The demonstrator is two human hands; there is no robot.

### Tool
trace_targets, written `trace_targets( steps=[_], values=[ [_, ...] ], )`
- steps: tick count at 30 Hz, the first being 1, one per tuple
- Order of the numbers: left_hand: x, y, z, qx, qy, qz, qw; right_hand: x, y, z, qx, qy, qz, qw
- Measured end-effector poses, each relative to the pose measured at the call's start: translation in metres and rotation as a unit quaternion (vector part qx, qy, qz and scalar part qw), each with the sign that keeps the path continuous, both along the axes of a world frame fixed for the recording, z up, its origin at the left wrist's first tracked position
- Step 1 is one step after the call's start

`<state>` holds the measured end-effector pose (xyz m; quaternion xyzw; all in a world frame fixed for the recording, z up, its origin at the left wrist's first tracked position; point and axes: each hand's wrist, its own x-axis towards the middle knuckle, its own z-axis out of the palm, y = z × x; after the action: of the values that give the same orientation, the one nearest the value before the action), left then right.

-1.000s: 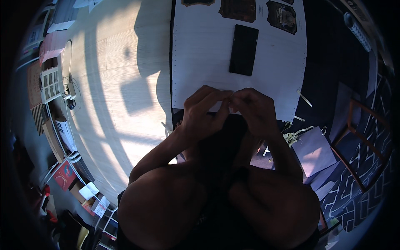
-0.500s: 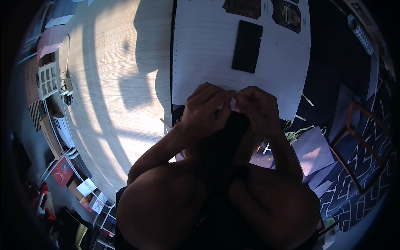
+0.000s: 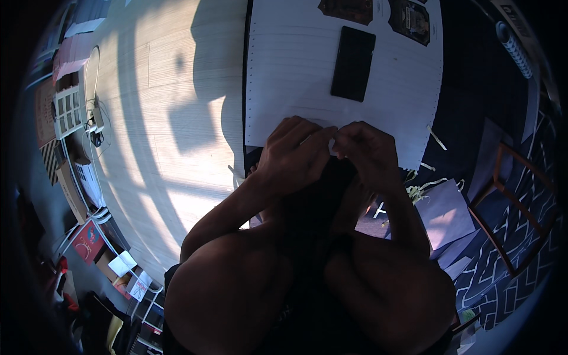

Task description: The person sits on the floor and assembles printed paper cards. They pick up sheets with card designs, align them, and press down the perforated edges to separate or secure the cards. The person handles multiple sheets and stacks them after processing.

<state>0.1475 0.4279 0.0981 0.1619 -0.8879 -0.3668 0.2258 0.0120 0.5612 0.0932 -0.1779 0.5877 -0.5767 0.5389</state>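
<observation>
My left hand [image 3: 294,151] and my right hand [image 3: 368,148] meet fingertip to fingertip over the near edge of a large white paper sheet [image 3: 290,77] with small holes along its sides. Both are closed, thumbs pressed to fingers in a pinch. A tiny pale bit shows at the left fingers, but what either hand grips is too small and dark to name. Just beyond them on the paper lies a flat black rectangular slab [image 3: 353,64], like a phone. Farther off are dark printed pieces with cut corners [image 3: 409,22].
Thin pale paper strips [image 3: 418,192] and a greyish sheet [image 3: 445,213] lie to the right. Beyond them stands a brown wooden frame [image 3: 497,183] near a patterned rug [image 3: 503,296]. Sunlit pale floor [image 3: 154,118] spreads leftward to cables and boxes [image 3: 71,195].
My left fingers have curled in a little, closing the gap under the thumb. The right hand keeps nearly the same pinch. The paper and black slab appear shifted slightly up in view.
</observation>
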Motion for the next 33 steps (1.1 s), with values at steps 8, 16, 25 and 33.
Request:
trace_targets(
  steps=[8, 16, 25, 33],
  values=[
    [0.0007, -0.0026, 0.003, -0.017, 0.001, -0.029, 0.999, -0.0019, 0.0017, 0.0001, -0.015, 0.033, 0.045, 0.998],
    [0.0058, -0.0008, -0.0017, -0.023, 0.007, -0.035, 0.999, 0.0041, -0.0025, 0.003, 0.017, 0.072, 0.057, 0.996],
    [0.0072, -0.0005, -0.0046, -0.007, 0.005, -0.031, 0.999, 0.0066, -0.0002, -0.0029, 0.01, 0.103, 0.053, 0.993],
    [0.0084, -0.005, -0.0013, 0.134, -0.037, 0.006, 0.99, 0.0069, -0.0016, 0.0009, 0.009, 0.084, 0.048, 0.995]
  ],
)
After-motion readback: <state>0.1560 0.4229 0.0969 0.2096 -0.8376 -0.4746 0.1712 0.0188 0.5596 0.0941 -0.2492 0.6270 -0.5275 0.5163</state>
